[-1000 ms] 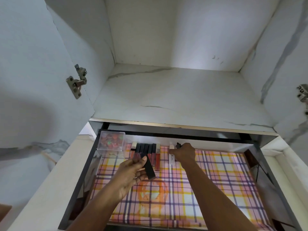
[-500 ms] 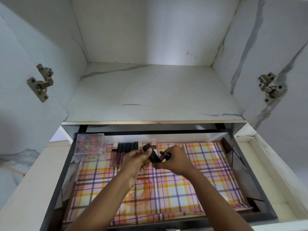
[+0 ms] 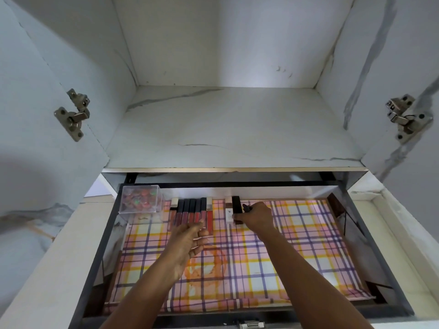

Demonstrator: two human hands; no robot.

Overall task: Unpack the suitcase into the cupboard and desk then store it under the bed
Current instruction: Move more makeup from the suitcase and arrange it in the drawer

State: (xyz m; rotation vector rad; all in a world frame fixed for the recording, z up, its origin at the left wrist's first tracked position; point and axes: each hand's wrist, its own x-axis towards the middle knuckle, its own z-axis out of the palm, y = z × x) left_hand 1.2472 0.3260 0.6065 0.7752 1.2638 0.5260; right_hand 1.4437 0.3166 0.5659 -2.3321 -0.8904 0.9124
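- at lower centre, the left hand [image 3: 187, 238] hovers empty, fingers loosely spread, over the plaid drawer liner [image 3: 297, 252].
- mid-frame, the right hand [image 3: 255, 216] pinches a black tube [image 3: 236, 205], likely lining it up.
- beyond, upper left, lip gloss tubes [image 3: 190, 211] sit beside a clear box [image 3: 141, 201].

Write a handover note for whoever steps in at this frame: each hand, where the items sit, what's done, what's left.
Left hand: open, empty, hovering over the plaid liner just below the lip-gloss row.
Right hand: closed on the black tube, setting it beside the white tube at the drawer back; another small dark item seems to be held too.
Done: clear box in the back-left corner, gloss row lined up.
Left: release the tube. The suitcase is out of view, so the remaining unpacking cannot be judged.
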